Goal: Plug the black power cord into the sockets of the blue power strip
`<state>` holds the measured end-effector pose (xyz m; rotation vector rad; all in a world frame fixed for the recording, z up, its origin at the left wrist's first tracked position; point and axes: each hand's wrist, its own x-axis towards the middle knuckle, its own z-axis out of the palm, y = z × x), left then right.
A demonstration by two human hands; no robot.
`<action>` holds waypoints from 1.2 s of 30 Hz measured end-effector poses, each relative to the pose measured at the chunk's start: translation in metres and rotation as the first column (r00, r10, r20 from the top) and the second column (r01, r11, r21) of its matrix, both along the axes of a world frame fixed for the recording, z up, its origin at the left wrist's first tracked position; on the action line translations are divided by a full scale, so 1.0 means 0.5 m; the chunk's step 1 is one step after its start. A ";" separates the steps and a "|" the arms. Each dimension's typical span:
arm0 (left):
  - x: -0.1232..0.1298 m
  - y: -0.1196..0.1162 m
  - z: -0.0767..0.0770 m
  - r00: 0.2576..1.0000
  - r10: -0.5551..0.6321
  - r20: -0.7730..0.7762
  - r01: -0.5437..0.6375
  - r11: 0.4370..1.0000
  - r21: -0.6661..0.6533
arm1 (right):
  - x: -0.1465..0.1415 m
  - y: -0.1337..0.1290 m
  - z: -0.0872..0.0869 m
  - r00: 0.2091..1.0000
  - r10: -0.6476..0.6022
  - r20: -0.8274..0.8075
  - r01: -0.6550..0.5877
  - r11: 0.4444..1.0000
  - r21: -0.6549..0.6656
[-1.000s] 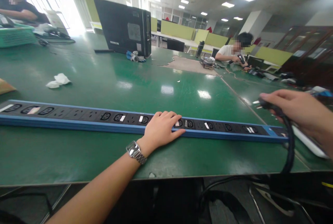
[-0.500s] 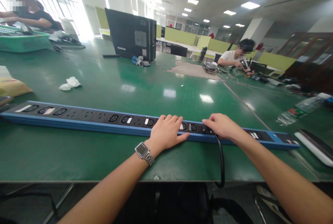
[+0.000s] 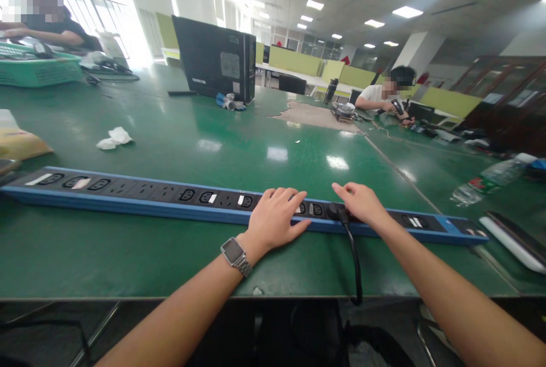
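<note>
A long blue and black power strip (image 3: pixel 145 205) lies across the table near its front edge. My left hand (image 3: pixel 277 216), with a watch on its wrist, rests on top of the strip with its fingers spread. A black plug (image 3: pixel 338 211) sits at a socket right of it, and its black cable (image 3: pixel 356 267) hangs over the table's edge. My right hand (image 3: pixel 360 202) is just right of the plug, thumb and fingers apart, with nothing seen between them.
On the green table (image 3: pixel 170 139) are a black computer case (image 3: pixel 213 60), gloves (image 3: pixel 230 102), white tissue (image 3: pixel 115 137), a green basket (image 3: pixel 38 71), a plastic bottle (image 3: pixel 490 179) and a black-and-white object (image 3: pixel 514 242). Two people sit beyond, at left and right.
My right hand has let go of the plug and opened, uncovering it. The cable has shifted slightly left. My left hand stays on the strip.
</note>
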<state>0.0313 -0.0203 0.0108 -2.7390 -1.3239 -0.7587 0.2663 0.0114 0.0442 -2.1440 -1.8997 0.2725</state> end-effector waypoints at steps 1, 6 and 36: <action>0.011 -0.005 0.003 0.999 -0.027 0.018 0.027 1.000 0.000 | 0.007 0.006 -0.009 0.998 -0.057 -0.017 0.058 0.996 0.062; 0.111 -0.011 0.009 0.988 -0.151 0.022 0.151 0.989 0.000 | 0.022 0.018 -0.051 0.987 -0.159 -0.005 0.158 0.977 0.145; -0.086 0.038 0.003 0.922 0.083 0.379 -0.071 0.996 -0.045 | 0.020 0.022 -0.072 0.978 -0.210 0.008 0.209 0.973 0.096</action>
